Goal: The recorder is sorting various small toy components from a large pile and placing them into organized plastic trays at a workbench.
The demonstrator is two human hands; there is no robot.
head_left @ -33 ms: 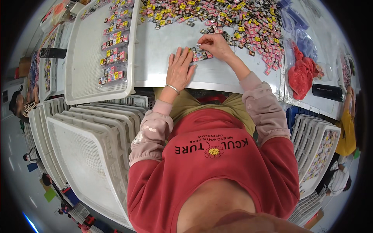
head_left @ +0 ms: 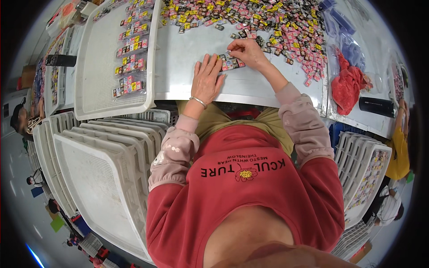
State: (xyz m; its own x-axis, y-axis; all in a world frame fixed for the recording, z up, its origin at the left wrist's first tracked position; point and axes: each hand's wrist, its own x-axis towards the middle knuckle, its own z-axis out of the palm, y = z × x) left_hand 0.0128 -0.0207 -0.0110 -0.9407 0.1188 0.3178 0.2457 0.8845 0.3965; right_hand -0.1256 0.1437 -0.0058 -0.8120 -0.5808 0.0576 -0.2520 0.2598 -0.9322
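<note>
On the pale tabletop, a short block of small rectangular pieces (head_left: 232, 64), pink, black and grey, lies between my hands. My left hand (head_left: 206, 81) rests flat at its left side, fingers stretched out and fingertips against or just beside the end pieces. Thumb and forefinger of my right hand (head_left: 248, 52) are pinched together above the block's far edge. A tiny white bit (head_left: 228, 52) shows at that pinch; its kind is too small to tell. Beyond the hands spreads a large pile of similar loose pieces (head_left: 286, 33) in pink, black and yellow.
A white mesh tray (head_left: 98, 67) on the left holds a column of grouped pieces (head_left: 129, 87). Stacked white trays (head_left: 89, 156) stand below left, more trays (head_left: 357, 165) at right. A red cloth (head_left: 346, 85) and black cylinder (head_left: 376, 106) lie right; a yellow-clad person (head_left: 397, 152) is beyond.
</note>
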